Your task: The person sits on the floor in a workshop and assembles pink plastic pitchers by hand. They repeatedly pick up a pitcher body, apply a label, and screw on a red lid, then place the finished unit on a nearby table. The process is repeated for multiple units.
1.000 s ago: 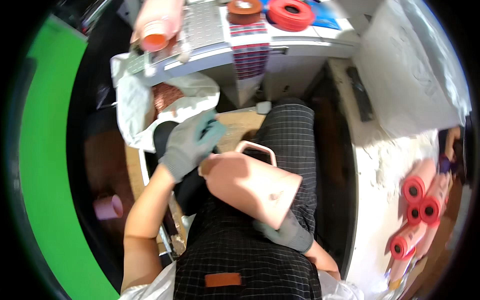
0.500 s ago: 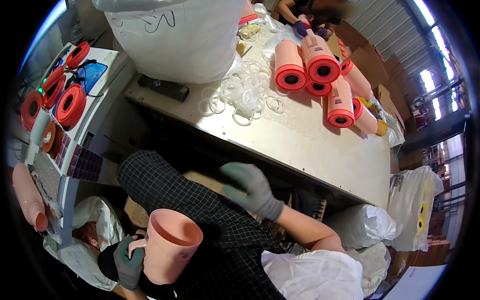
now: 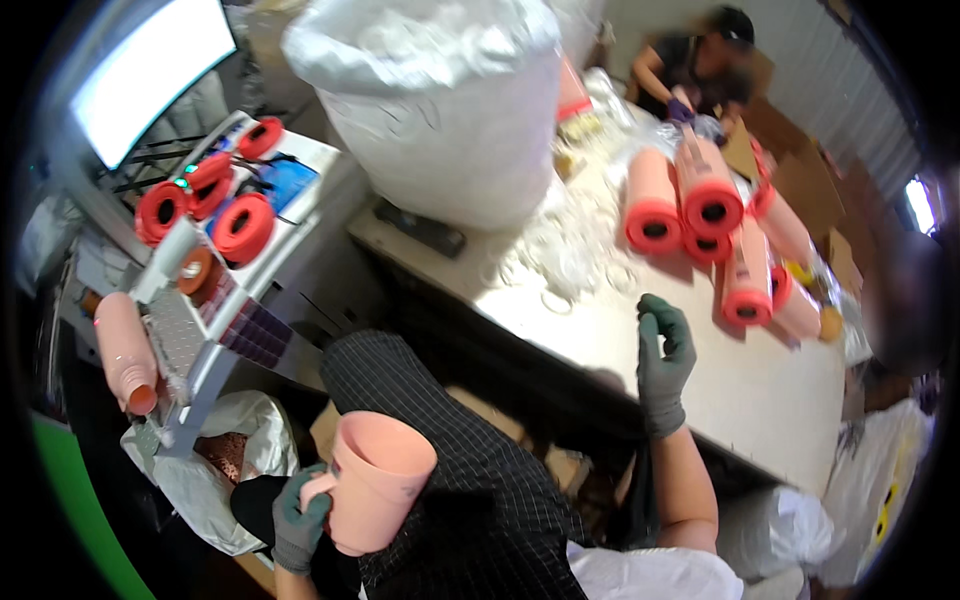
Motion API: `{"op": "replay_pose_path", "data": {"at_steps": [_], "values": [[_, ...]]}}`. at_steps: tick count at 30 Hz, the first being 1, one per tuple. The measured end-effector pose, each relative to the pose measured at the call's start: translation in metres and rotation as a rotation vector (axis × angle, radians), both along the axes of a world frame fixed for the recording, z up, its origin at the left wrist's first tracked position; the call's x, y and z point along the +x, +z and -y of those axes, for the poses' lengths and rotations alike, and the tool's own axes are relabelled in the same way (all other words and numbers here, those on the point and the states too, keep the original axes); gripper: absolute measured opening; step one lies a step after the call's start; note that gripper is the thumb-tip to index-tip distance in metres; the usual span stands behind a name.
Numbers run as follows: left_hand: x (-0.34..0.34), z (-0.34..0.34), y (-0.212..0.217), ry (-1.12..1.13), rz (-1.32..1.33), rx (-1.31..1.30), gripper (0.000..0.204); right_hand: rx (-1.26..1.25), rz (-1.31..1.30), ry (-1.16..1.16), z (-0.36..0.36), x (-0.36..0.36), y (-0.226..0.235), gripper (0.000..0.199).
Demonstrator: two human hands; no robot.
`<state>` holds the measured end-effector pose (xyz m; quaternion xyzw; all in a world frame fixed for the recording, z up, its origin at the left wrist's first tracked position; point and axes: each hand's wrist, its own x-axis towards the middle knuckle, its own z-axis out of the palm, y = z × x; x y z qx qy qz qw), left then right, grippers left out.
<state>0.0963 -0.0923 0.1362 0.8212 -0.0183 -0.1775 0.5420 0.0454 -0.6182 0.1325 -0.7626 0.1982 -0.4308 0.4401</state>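
Observation:
My left hand (image 3: 300, 518), in a grey-green glove, is closed round the handle of a pink jug shell (image 3: 372, 490). The shell is hollow, its wide mouth tilted up, and it rests by my lap. Over the near edge of the table hangs my gloved right hand (image 3: 664, 368), its fingers curled but apart from the thumb and nothing between them. Closest to it on the tabletop are a pile of clear rings (image 3: 565, 262) and a group of pink jugs (image 3: 748, 270) with red rims round dark centres.
A big white sack (image 3: 440, 140) stands on the table (image 3: 770, 410) beside a dark block (image 3: 420, 230). To the left, a bench holds red ring parts (image 3: 243, 228) and a pink bottle-shaped shell (image 3: 126, 350). An open bag (image 3: 265, 430) sits below. A co-worker (image 3: 690, 75) works at the far end.
My right hand has moved rightward from above my lap to the table edge. The view has shifted, and the jug shell stays in my left hand.

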Motion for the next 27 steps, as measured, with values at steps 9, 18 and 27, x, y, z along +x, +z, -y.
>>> {"op": "replay_pose_path", "data": {"at_steps": [9,18,27], "values": [[-0.030,-0.022,-0.035,0.096,0.055,-0.078,0.049,-0.338,0.403,0.492,-0.073,0.179,0.128,0.020],[-0.036,-0.015,-0.029,0.237,0.053,-0.115,0.048,-0.426,0.162,0.875,-0.227,0.322,0.045,0.024],[-0.048,-0.018,-0.019,0.262,0.128,-0.058,0.039,-1.222,0.067,0.652,-0.349,0.478,-0.017,0.050]]}}
